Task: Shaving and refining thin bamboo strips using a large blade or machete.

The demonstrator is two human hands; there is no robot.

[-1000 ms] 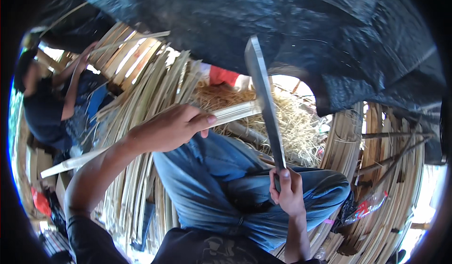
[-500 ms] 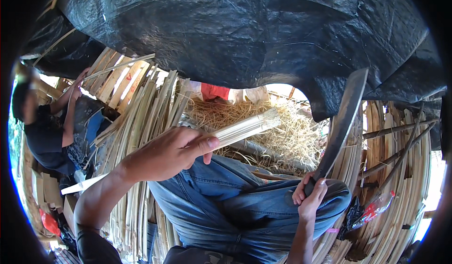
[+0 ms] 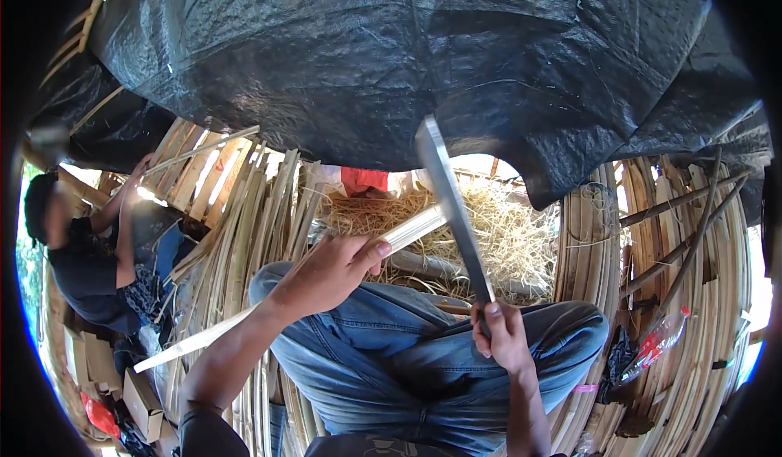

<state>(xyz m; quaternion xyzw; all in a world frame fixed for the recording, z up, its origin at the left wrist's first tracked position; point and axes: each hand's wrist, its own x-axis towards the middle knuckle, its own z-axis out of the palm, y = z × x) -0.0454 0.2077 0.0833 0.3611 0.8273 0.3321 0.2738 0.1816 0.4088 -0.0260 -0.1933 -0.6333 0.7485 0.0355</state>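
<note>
My left hand point(image 3: 338, 268) is closed around a bundle of pale split-bamboo strips point(image 3: 411, 228), whose far end points up and to the right. The bundle's other end sticks out past my forearm at the lower left. In my right hand point(image 3: 503, 336) is the dark handle of a machete point(image 3: 458, 204), its long blade tilted up and slightly left. In this view the blade crosses the far tip of the strips; I cannot tell whether it touches them. My crossed legs in blue jeans point(image 3: 358, 367) lie below both hands.
Loose straw shavings point(image 3: 497, 229) are heaped ahead. Long bamboo slats point(image 3: 236, 253) lean at left, with more slats point(image 3: 586, 253) at right. A black tarp point(image 3: 358, 66) hangs overhead. Another person point(image 3: 90, 270) sits at left holding a strip. A plastic bottle point(image 3: 656, 347) lies at right.
My right hand has swung the machete leftward, from upright over my right knee to the tip of the strips. My left hand has shifted slightly right with the bundle.
</note>
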